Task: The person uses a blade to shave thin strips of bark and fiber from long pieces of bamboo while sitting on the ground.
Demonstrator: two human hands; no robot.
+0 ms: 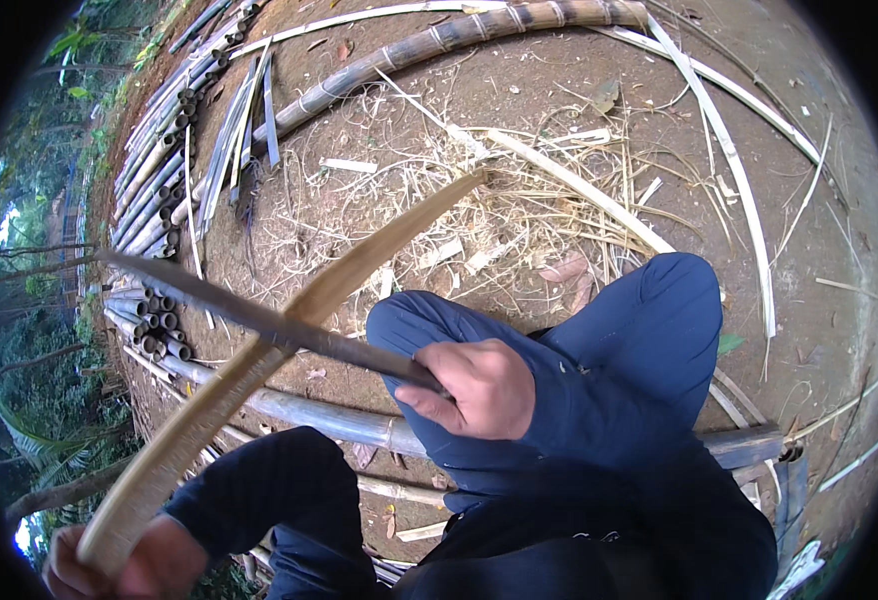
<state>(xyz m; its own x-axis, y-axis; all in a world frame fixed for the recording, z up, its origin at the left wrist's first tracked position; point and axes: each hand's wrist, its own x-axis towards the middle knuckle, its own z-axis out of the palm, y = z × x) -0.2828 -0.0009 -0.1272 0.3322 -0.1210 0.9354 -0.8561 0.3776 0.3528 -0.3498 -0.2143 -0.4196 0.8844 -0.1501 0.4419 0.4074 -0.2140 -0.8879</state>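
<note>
The bamboo slat (364,262) was held slantwise, its near end at the left hand (165,560) and its far tip out ahead of the right hand (484,390); across its middle, between the hands, the machete (199,290) was laid, though firm contact could not be confirmed. The machete's handle was wrapped tightly in the right fist, and the slat's end was clasped, somewhat blurred, in the left. For good shaving, as judged here, the slat was best kept steady, the blade held at a low, even angle, pressure kept light, and strokes directed away from the left fingers and clear of the trousered legs (649,310) beside the right hand. By count, one thick mottled bamboo pole (439,40) was seen far ahead of both hands, and one grey bamboo pole (334,413) between them, passing under the legs. Two stacks of bamboo culms, a larger (149,205) and a smaller (149,322), were seen ahead of the left hand, their pieces too overlapped for counting. At least three broad pale strips (729,175) were scattered ahead and right of the right hand. One slat and one machete were held. Shavings (409,190), beyond counting, were strewn ahead of the right hand.
</note>
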